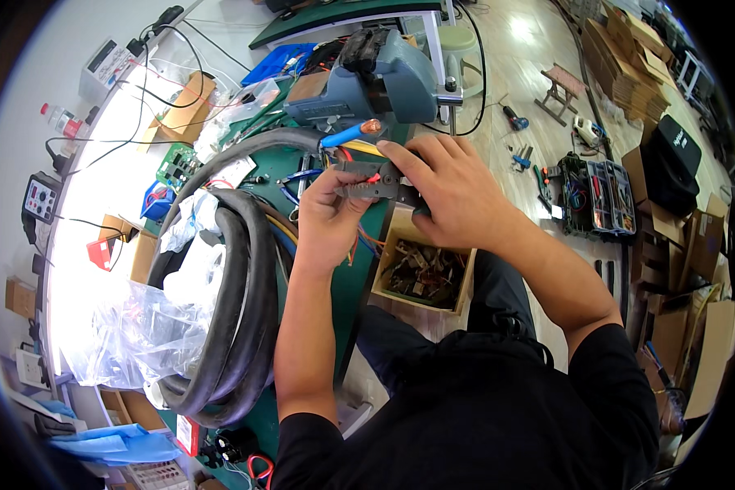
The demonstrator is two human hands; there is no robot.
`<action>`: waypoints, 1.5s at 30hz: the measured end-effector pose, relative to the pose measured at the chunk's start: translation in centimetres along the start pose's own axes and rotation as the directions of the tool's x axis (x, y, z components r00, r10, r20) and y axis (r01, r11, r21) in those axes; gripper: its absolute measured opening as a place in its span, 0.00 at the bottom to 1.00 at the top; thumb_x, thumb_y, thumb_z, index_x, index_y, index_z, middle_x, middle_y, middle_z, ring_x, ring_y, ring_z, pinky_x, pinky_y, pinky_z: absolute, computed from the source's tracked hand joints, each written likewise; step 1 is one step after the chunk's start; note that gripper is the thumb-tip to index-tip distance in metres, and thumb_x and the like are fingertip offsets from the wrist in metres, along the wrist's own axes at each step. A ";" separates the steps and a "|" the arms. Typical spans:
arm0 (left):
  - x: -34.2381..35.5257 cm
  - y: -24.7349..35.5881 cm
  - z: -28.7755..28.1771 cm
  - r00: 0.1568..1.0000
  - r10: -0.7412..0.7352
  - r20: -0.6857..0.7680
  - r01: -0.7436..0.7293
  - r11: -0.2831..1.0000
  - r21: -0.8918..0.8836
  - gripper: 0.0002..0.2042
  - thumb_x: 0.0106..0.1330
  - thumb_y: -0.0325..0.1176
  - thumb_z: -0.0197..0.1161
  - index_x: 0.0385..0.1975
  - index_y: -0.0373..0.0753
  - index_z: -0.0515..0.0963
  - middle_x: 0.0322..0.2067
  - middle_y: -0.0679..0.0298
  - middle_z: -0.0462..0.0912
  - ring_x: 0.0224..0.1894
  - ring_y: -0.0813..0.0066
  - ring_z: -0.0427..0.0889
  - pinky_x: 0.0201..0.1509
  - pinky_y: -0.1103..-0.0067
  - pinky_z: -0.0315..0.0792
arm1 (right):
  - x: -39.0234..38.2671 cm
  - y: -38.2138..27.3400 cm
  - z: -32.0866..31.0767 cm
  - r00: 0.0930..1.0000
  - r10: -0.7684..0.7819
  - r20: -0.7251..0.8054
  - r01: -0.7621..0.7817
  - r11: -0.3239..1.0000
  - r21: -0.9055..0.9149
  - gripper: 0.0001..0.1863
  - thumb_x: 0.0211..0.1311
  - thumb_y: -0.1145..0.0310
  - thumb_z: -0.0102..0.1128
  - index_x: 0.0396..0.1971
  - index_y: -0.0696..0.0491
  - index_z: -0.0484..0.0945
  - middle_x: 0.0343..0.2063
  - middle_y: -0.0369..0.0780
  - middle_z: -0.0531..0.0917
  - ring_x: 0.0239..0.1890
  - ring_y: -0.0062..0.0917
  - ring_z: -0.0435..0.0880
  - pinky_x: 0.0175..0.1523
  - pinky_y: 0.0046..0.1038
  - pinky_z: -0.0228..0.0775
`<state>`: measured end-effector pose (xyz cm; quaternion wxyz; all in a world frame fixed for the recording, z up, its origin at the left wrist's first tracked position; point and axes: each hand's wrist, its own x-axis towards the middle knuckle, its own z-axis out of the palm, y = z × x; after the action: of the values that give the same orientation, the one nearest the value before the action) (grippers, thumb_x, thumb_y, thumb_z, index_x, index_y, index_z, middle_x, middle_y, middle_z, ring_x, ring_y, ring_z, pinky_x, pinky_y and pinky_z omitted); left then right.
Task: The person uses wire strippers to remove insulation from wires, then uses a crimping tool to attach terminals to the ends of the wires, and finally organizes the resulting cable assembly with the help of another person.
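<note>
My right hand (457, 192) is closed round the handles of a dark wire stripper (384, 181). Close against its jaws, my left hand (328, 214) is closed on a thin red wire (373, 177); only a short bit shows between the jaws, and the rest is hidden by my fingers. Just beyond the tool, a thick black cable (290, 137) ends in separate cores. Its blue core (345, 137) has a bare copper end (371, 126), and a yellow core (366, 148) lies beside it. More of the black cable is coiled on the green bench (347, 278) to my left.
A blue-grey bench vise (363, 77) stands at the far bench edge. Below my hands is a box of scrap pieces (425, 273). Clear plastic bags (139, 327) lie by the coil. An open toolbox (596, 196), a stool (561, 90) and cardboard boxes (629, 61) are on the right.
</note>
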<state>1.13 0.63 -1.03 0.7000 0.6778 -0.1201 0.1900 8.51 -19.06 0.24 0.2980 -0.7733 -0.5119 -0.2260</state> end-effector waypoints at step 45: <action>0.1 0.0 -0.4 1.000 0.012 -0.029 -0.009 0.996 0.087 0.09 0.63 0.25 0.66 0.40 0.32 0.77 0.34 0.66 0.82 0.34 0.84 0.76 0.40 0.85 0.72 | 0.6 0.7 -0.7 0.993 -0.116 -0.021 0.113 0.987 -0.116 0.41 0.40 0.72 0.66 0.62 0.52 0.65 0.47 0.44 0.74 0.50 0.40 0.73 0.56 0.40 0.63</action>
<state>1.17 1.04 -1.07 0.6705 0.7042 -0.1049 0.2087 9.40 -19.33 0.99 0.2468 -0.7554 -0.5373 -0.2824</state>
